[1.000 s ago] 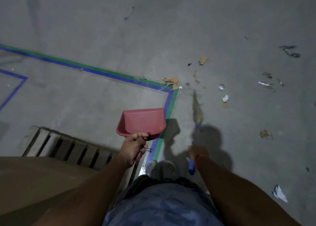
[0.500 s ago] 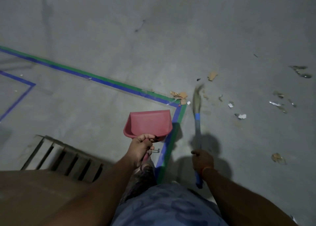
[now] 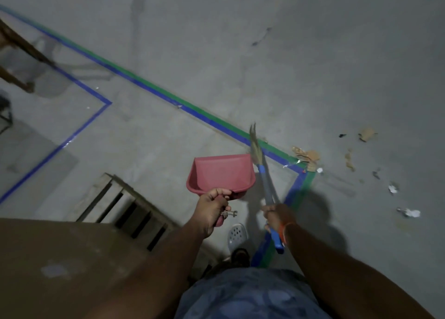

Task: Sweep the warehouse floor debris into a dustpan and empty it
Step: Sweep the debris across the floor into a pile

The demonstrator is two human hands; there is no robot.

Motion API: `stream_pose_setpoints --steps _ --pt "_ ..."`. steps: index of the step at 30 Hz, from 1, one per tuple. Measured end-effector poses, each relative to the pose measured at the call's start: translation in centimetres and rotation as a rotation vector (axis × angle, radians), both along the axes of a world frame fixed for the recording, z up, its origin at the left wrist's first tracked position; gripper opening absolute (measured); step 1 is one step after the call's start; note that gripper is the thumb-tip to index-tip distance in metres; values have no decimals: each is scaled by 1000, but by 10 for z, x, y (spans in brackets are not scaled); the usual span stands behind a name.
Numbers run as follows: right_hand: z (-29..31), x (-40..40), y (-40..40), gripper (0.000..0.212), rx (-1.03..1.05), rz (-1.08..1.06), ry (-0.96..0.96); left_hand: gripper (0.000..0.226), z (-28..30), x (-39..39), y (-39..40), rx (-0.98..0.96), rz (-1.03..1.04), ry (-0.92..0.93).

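Observation:
My left hand grips the handle of a red dustpan, held above the floor with its mouth pointing away from me. My right hand grips the blue handle of a small broom; its straw head is lifted and blurred beside the dustpan's right edge. Brown cardboard scraps lie at the corner of the blue and green floor tape. Further cardboard and white paper bits are scattered on the grey concrete to the right.
A wooden pallet lies on the floor at lower left, with a brown cardboard surface in front of it. My white shoe stands between my arms. A wooden frame is at far left. A blue tape outline marks the floor.
The view has swung left, so the debris now sits further right. The broom has swung left and up, its head now next to the dustpan. The dustpan stays in my left hand.

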State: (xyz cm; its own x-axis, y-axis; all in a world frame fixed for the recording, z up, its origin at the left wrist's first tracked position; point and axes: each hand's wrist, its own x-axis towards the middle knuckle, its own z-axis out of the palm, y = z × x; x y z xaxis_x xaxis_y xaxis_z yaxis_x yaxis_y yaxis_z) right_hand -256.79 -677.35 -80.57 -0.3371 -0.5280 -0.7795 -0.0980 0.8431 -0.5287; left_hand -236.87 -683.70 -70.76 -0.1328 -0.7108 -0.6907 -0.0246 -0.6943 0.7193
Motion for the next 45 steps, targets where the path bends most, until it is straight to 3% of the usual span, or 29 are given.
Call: stream_pose_setpoints --steps 6,9,16,23,28,32,34,37,42,45 --pt "-10 -31 5 15 121 -111 126 31 -8 -4 -23 24 -18 -35" --pt "-30 -64 14 31 175 -53 215 28 -10 -18 -29 23 -66 -31" --pt "11 -78 11 29 251 -71 433 28 -7 -66 -34 8 -129 -30" --pt "24 -123 31 25 137 -90 400 28 -5 -114 -25 5 -174 -25" --pt "22 -143 35 24 75 -197 196 29 -2 -148 -17 10 -216 -57" --pt "20 -157 52 19 8 -340 143 30 0 -183 -8 6 -275 -62" --pt "20 -167 64 14 37 -358 141 30 1 -200 -1 6 -320 -47" --pt "15 -188 87 24 115 -392 161 30 3 -223 7 9 -392 -40" --pt "23 -213 114 26 172 -652 190 30 1 -250 14 6 -501 -24" --pt "22 -210 123 22 200 -680 263 28 2 -259 15 -2 -546 -11"
